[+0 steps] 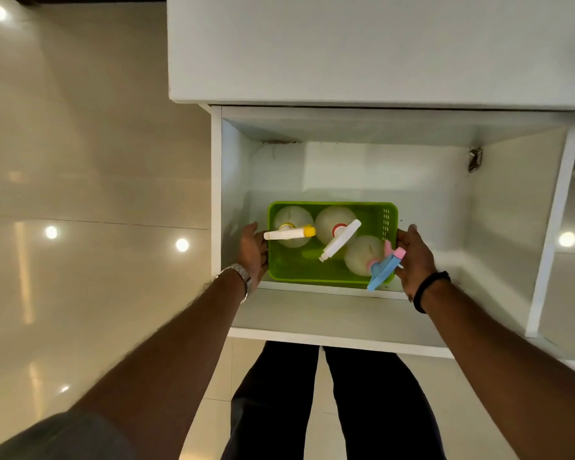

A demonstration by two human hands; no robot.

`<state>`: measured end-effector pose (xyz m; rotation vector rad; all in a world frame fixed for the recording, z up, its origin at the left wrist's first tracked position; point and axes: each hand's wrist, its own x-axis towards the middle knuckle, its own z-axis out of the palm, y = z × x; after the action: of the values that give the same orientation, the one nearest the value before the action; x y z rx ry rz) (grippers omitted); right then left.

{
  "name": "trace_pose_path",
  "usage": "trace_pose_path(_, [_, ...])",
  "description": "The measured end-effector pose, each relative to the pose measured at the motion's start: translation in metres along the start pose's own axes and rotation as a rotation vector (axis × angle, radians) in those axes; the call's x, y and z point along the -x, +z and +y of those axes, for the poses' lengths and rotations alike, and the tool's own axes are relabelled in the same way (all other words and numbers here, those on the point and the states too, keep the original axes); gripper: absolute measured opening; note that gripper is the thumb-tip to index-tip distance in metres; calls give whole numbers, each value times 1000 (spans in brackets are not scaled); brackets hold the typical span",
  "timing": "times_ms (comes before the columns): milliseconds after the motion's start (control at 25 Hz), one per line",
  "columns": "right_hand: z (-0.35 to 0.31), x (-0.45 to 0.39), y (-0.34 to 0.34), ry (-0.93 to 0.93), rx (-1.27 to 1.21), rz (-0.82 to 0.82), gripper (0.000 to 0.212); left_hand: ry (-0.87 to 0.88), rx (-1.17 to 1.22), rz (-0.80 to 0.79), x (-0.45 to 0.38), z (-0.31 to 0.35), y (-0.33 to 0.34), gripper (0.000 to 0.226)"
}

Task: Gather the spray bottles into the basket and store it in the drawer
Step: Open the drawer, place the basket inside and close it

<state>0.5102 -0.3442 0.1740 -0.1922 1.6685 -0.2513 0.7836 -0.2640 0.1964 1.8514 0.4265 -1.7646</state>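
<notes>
A green plastic basket (296, 267) sits low inside the open white drawer (339, 313), near its front wall. Three pale spray bottles stand in it: one with a white-and-yellow nozzle (291, 232) at the left, one with a white trigger head (341, 239) in the middle, one with a blue-and-pink trigger (384, 268) at the front right. My left hand (253, 252) grips the basket's left rim. My right hand (415, 257) grips its right rim.
The white countertop (379, 48) overhangs the drawer at the back. A metal hinge (474, 159) sits on the drawer's right inner wall. Glossy beige floor tiles (80, 194) spread to the left. My dark-trousered legs (332, 403) stand just before the drawer front.
</notes>
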Motion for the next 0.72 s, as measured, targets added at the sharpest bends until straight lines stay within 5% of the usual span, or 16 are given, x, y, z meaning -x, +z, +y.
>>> trace_pose_path(280, [8,-13,-2,-5,26,10,52,-12,37,21,-7,-6,3,65])
trace_pose_path(520, [9,2,13,23,135,-24,56,240,335,269,39,-13,2,52])
trace_pose_path(720, [12,15,37,42,174,-88,50,312,464,286,120,-49,3,61])
